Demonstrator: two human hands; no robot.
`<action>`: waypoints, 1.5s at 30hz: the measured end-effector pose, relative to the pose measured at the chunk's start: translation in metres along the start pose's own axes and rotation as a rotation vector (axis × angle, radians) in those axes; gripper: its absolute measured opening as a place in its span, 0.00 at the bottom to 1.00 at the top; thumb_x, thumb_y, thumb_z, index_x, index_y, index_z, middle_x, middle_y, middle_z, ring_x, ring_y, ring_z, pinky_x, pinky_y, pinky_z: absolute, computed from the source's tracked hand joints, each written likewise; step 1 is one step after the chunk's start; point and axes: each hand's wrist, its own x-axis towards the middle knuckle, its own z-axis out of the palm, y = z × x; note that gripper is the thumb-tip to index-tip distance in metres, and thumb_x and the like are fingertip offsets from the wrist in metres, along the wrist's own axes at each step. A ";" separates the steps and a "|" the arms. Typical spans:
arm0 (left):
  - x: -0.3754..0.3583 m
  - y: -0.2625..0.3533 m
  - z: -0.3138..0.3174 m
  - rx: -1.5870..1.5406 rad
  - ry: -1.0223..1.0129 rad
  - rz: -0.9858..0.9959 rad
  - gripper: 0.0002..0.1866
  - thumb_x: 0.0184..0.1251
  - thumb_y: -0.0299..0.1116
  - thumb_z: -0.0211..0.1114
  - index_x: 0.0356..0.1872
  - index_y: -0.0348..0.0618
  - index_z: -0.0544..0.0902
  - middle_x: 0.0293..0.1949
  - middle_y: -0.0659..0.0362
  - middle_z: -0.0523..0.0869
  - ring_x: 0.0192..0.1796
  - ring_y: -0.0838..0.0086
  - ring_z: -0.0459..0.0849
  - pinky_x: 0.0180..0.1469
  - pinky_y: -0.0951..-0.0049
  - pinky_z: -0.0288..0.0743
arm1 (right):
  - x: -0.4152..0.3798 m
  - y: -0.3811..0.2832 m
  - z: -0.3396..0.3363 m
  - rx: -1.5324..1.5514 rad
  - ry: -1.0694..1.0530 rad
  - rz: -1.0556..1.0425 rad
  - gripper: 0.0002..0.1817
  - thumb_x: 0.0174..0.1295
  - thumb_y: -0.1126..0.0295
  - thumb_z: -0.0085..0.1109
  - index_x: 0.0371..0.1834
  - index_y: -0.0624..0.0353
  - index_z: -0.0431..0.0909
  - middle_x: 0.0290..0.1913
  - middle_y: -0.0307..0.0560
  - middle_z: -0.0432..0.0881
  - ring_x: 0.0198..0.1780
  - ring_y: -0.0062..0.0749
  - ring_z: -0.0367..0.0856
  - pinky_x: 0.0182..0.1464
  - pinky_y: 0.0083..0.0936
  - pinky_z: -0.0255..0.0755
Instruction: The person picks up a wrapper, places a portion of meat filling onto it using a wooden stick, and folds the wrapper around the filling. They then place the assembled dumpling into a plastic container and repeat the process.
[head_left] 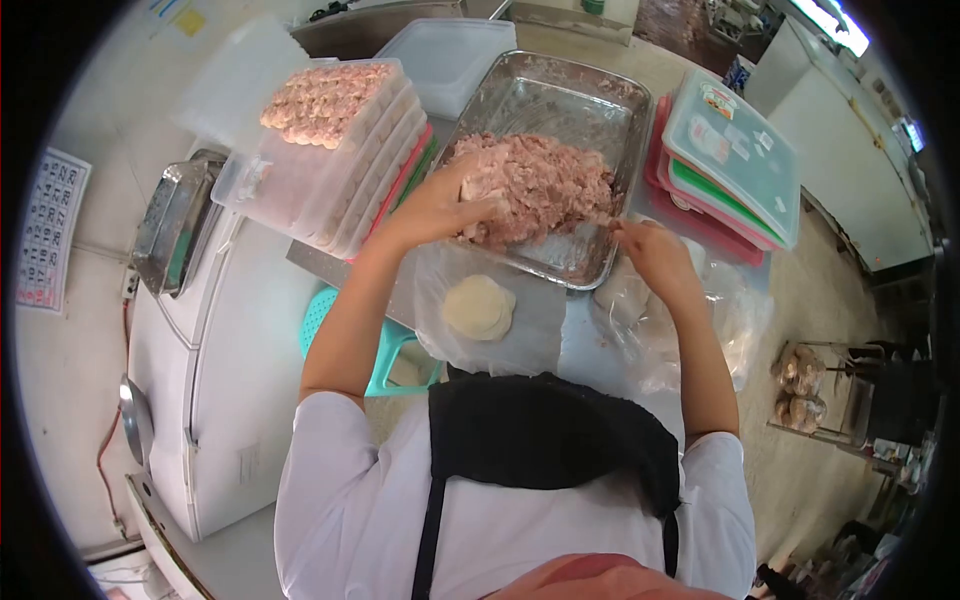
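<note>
1. Left hand point(452, 205): at the left side of the metal tray point(570, 95), against the minced meat point(545, 190). Thumb stands apart from the fingers and lies on the meat; the other fingertips are partly hidden, and no closed grip is seen.
2. Right hand point(655, 258): at the tray's near right corner, fingers curled together beside the edge of the meat. Whether they grip something thin there cannot be told.
3. Minced meat: one pink, uneven mound inside the tray, toward its near left part. The tray's far right floor is bare but smeared.
4. Stack of pale round sheets point(478, 307): just nearer the person than the tray, on clear plastic point(542, 335).
5. Clear plastic bag point(735, 315): beyond the tray's near right corner, partly under the right forearm; contents pale, not identifiable.
6. Stack of translucent containers point(365, 185): left of the tray, with rows of meat-topped pieces point(325, 105) at the top.
7. Translucent tub point(450, 60): behind the tray's far left corner.
8. Stack of lids point(725, 165): right of the tray; clear, green and red layers noted.
9. Teal stool point(400, 365): below and left of the tray, partly hidden by the left arm.
</note>
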 end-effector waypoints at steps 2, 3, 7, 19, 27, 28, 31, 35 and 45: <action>-0.001 0.014 -0.010 -0.002 -0.005 0.083 0.30 0.54 0.35 0.72 0.59 0.38 0.75 0.60 0.52 0.78 0.63 0.65 0.73 0.67 0.68 0.62 | -0.008 -0.020 -0.027 0.239 0.058 0.026 0.13 0.66 0.64 0.55 0.46 0.61 0.80 0.40 0.57 0.82 0.43 0.49 0.82 0.45 0.37 0.74; -0.002 0.017 -0.013 -0.002 -0.004 0.132 0.29 0.55 0.35 0.71 0.58 0.38 0.76 0.58 0.52 0.78 0.62 0.66 0.74 0.66 0.68 0.63 | -0.012 -0.036 -0.037 0.395 0.054 0.026 0.13 0.65 0.66 0.56 0.45 0.63 0.81 0.43 0.57 0.82 0.44 0.48 0.82 0.45 0.35 0.74; 0.003 0.015 -0.023 0.046 -0.193 0.203 0.24 0.54 0.34 0.70 0.52 0.37 0.79 0.52 0.54 0.83 0.55 0.67 0.78 0.60 0.69 0.68 | -0.012 -0.076 -0.012 0.417 0.112 -0.277 0.12 0.64 0.67 0.59 0.43 0.65 0.82 0.44 0.56 0.83 0.43 0.46 0.83 0.45 0.31 0.73; 0.010 -0.047 -0.053 0.118 -0.010 0.151 0.25 0.52 0.40 0.73 0.50 0.38 0.80 0.49 0.52 0.83 0.47 0.71 0.80 0.49 0.71 0.74 | 0.012 -0.074 0.038 -0.391 0.028 0.130 0.15 0.65 0.61 0.56 0.51 0.53 0.81 0.37 0.55 0.83 0.38 0.51 0.82 0.38 0.43 0.74; -0.026 -0.009 -0.142 -0.007 -0.118 0.218 0.21 0.53 0.36 0.74 0.49 0.43 0.81 0.45 0.56 0.84 0.47 0.78 0.79 0.52 0.72 0.73 | 0.000 -0.195 -0.012 0.466 0.245 0.128 0.16 0.66 0.65 0.57 0.49 0.65 0.81 0.48 0.56 0.83 0.48 0.44 0.82 0.53 0.28 0.72; -0.026 -0.014 -0.149 0.010 -0.136 0.189 0.21 0.53 0.36 0.74 0.49 0.43 0.82 0.44 0.57 0.84 0.47 0.78 0.78 0.52 0.72 0.72 | 0.009 -0.211 -0.002 0.407 0.236 0.063 0.15 0.66 0.65 0.57 0.49 0.66 0.80 0.48 0.55 0.83 0.48 0.42 0.82 0.54 0.27 0.71; -0.040 -0.015 -0.171 -0.079 -0.130 0.209 0.20 0.52 0.36 0.74 0.46 0.42 0.82 0.42 0.58 0.84 0.46 0.77 0.79 0.52 0.73 0.72 | 0.033 -0.249 0.018 0.313 0.153 -0.035 0.14 0.67 0.67 0.57 0.49 0.65 0.80 0.48 0.53 0.84 0.49 0.38 0.82 0.54 0.25 0.70; -0.044 -0.075 -0.208 0.190 0.055 0.282 0.23 0.52 0.41 0.73 0.47 0.41 0.81 0.48 0.54 0.83 0.49 0.68 0.81 0.50 0.69 0.75 | 0.045 -0.245 0.019 0.287 0.235 -0.029 0.15 0.67 0.67 0.57 0.51 0.67 0.79 0.49 0.53 0.84 0.51 0.34 0.80 0.56 0.25 0.69; -0.041 -0.192 -0.335 0.639 0.267 -0.023 0.30 0.52 0.36 0.68 0.58 0.39 0.74 0.43 0.49 0.81 0.48 0.58 0.80 0.55 0.64 0.72 | 0.000 -0.199 0.060 0.580 0.317 0.514 0.21 0.66 0.61 0.61 0.52 0.69 0.79 0.45 0.43 0.83 0.45 0.22 0.77 0.51 0.19 0.69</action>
